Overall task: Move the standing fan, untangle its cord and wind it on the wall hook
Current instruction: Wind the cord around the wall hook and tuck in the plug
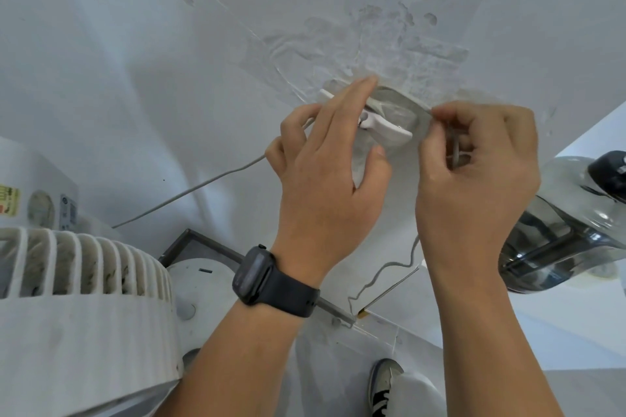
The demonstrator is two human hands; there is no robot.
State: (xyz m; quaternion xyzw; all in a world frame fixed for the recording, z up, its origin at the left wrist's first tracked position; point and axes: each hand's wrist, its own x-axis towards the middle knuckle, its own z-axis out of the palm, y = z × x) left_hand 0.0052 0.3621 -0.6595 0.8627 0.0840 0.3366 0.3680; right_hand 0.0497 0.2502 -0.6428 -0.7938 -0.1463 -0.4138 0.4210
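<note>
A white wall hook (pixel 382 127) sticks out of the white wall, with the thin grey cord (pixel 189 188) looped over it. My left hand (pixel 328 159) is at the hook, index finger stretched up along the wall, the other fingers curled where the cord passes behind them. My right hand (pixel 481 162) pinches the cord just right of the hook, with more cord bunched inside its curled fingers. The cord's long part slants down left toward the white standing fan (pixel 78 298) at the lower left. A wavy length (pixel 382 272) hangs below my right wrist.
A clear blender jug (pixel 562 234) with a black lid stands on a white counter (pixel 576 332) at the right. A white appliance with stickers (pixel 37 203) is behind the fan. My shoe (pixel 384 382) is on the floor below. The wall paint is patched and peeling above the hook.
</note>
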